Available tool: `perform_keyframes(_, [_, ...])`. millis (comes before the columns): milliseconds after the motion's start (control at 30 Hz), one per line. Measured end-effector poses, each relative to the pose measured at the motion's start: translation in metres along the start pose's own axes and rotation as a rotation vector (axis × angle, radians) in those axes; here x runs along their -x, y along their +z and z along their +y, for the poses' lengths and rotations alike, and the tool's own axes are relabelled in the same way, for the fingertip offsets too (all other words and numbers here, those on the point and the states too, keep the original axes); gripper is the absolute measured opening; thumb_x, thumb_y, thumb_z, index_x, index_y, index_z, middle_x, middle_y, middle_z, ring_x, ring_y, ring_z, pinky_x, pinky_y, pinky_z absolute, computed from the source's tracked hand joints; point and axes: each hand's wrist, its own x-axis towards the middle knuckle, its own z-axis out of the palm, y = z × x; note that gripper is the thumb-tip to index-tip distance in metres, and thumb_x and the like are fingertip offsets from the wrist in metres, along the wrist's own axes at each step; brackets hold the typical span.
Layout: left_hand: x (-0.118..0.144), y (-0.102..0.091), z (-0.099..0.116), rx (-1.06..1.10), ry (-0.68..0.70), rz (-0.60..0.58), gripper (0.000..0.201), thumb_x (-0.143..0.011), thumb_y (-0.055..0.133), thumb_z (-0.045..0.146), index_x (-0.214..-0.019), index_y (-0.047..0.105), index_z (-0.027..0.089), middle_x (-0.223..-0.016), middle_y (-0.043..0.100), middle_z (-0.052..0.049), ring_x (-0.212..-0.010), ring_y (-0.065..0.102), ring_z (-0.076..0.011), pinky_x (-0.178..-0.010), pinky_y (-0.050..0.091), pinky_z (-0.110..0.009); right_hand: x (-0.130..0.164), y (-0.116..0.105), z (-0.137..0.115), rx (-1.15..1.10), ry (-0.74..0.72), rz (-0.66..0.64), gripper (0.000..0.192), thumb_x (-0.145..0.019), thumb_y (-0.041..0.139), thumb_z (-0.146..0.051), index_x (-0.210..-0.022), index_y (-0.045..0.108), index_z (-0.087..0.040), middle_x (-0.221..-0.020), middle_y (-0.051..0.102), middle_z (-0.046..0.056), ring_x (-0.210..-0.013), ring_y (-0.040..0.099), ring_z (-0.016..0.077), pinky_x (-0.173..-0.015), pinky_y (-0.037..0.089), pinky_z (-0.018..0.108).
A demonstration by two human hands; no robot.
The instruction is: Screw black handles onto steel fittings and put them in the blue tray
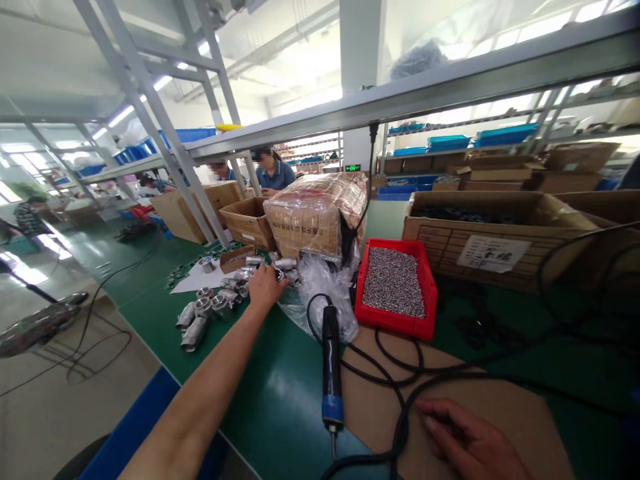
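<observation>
My left hand (266,288) reaches out to a group of metal pipe fittings, its fingers and thumb closed around one fitting (279,274) that is partly hidden. More silvery fittings (219,303) stand and lie to the left of the hand. My right hand (467,437) hangs low over a flat cardboard sheet (380,407), fingers loosely bent and apart, with nothing visible in it. Between the hands, a black electric screwdriver (331,367) with a blue band lies bit toward me. Its black cable (400,427) loops across the cardboard near my right hand.
A red bin (431,313) full of small metal parts sits beyond the cardboard. Clear plastic wrap (320,293) lies beside it. Behind are a wrapped carton (305,227) and an open cardboard box (450,247). A shelf beam (310,130) crosses overhead. A co-worker (275,173) sits opposite.
</observation>
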Motion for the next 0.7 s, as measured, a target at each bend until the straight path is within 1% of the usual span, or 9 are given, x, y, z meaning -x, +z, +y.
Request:
perform_keyframes(67, [0.002, 0.004, -0.004, -0.045, 0.013, -0.021, 0.031, -0.077, 0.069, 0.034, -0.098, 0.061, 0.013, -0.106, 0.062, -0.017, -0.111, 0.056, -0.0349, -0.097, 0.043, -0.047, 0.001, 0.0, 0.003, 0.007, -0.007, 0.002, 0.038, -0.083, 0.056, -0.049, -0.1, 0.075, -0.021, -0.09, 0.076, 0.006, -0.07, 0.07, 0.0201, -0.064, 0.058, 0.026])
perform_keyframes(167, [0.01, -0.002, -0.005, -0.079, 0.048, -0.01, 0.032, -0.081, 0.065, 0.035, -0.103, 0.061, 0.013, -0.105, 0.062, -0.015, -0.108, 0.058, -0.0334, -0.095, 0.045, -0.046, 0.001, 0.0, 0.005, 0.033, -0.04, 0.001, 0.038, -0.084, 0.054, -0.048, -0.102, 0.074, -0.02, -0.092, 0.075, 0.007, -0.07, 0.069, 0.0206, -0.065, 0.058, 0.028])
perform_keyframes(267, [0.03, -0.022, 0.002, -0.066, 0.101, 0.032, 0.035, -0.085, 0.062, 0.037, -0.11, 0.059, 0.013, -0.108, 0.061, -0.015, -0.108, 0.058, -0.0328, -0.094, 0.047, -0.046, 0.003, -0.001, 0.001, 0.047, -0.084, 0.009, 0.036, -0.086, 0.053, -0.045, -0.1, 0.074, -0.02, -0.094, 0.075, 0.008, -0.078, 0.07, 0.0217, -0.071, 0.058, 0.03])
perform_keyframes(333, [0.053, -0.04, 0.014, -0.013, 0.171, 0.035, 0.036, -0.086, 0.063, 0.038, -0.114, 0.057, 0.016, -0.113, 0.06, -0.012, -0.108, 0.059, -0.0286, -0.094, 0.048, -0.042, 0.006, -0.002, -0.005, 0.031, -0.086, 0.021, 0.035, -0.087, 0.053, -0.043, -0.104, 0.072, -0.019, -0.095, 0.074, 0.008, -0.082, 0.07, 0.022, -0.074, 0.057, 0.031])
perform_keyframes(433, [0.098, -0.063, 0.048, 0.217, 0.441, -0.019, 0.036, -0.085, 0.068, 0.035, -0.116, 0.055, 0.021, -0.118, 0.059, -0.008, -0.111, 0.058, -0.0227, -0.093, 0.05, -0.034, 0.012, -0.002, -0.013, -0.019, -0.062, 0.066, 0.041, -0.087, 0.056, -0.04, -0.119, 0.065, -0.018, -0.097, 0.073, 0.009, -0.081, 0.068, 0.0211, -0.072, 0.056, 0.032])
perform_keyframes(500, [0.131, -0.069, 0.077, 0.375, 0.652, -0.097, 0.036, -0.085, 0.068, 0.03, -0.117, 0.054, 0.023, -0.119, 0.058, -0.007, -0.109, 0.059, -0.0211, -0.09, 0.051, -0.031, 0.016, -0.003, -0.016, -0.076, -0.093, 0.088, 0.052, -0.084, 0.061, -0.04, -0.132, 0.056, -0.018, -0.108, 0.07, 0.01, -0.084, 0.067, 0.0212, -0.072, 0.056, 0.033])
perform_keyframes(600, [0.178, -0.059, 0.122, 0.516, 0.923, -0.264, 0.034, -0.087, 0.062, 0.018, -0.119, 0.052, 0.021, -0.116, 0.059, -0.008, -0.103, 0.06, -0.0189, -0.085, 0.053, -0.028, 0.021, -0.006, -0.015, -0.125, -0.216, 0.092, 0.076, -0.079, 0.069, -0.044, -0.146, 0.04, -0.022, -0.13, 0.061, 0.011, -0.106, 0.063, 0.0253, -0.087, 0.054, 0.039])
perform_keyframes(633, [0.192, -0.052, 0.136, 0.544, 1.004, -0.309, 0.032, -0.088, 0.059, 0.015, -0.119, 0.051, 0.02, -0.115, 0.059, -0.009, -0.101, 0.061, -0.0191, -0.085, 0.053, -0.029, 0.022, -0.007, -0.015, -0.112, -0.247, 0.096, 0.08, -0.077, 0.072, -0.044, -0.147, 0.038, -0.023, -0.135, 0.058, 0.011, -0.114, 0.06, 0.0267, -0.095, 0.05, 0.042])
perform_keyframes(700, [0.213, -0.04, 0.156, 0.565, 1.113, -0.363, 0.03, -0.089, 0.052, 0.01, -0.118, 0.051, 0.017, -0.113, 0.06, -0.01, -0.1, 0.061, -0.021, -0.084, 0.054, -0.032, 0.022, -0.01, -0.014, -0.055, -0.267, 0.106, 0.076, -0.076, 0.075, -0.041, -0.143, 0.044, -0.024, -0.137, 0.056, 0.01, -0.123, 0.054, 0.0271, -0.105, 0.044, 0.044])
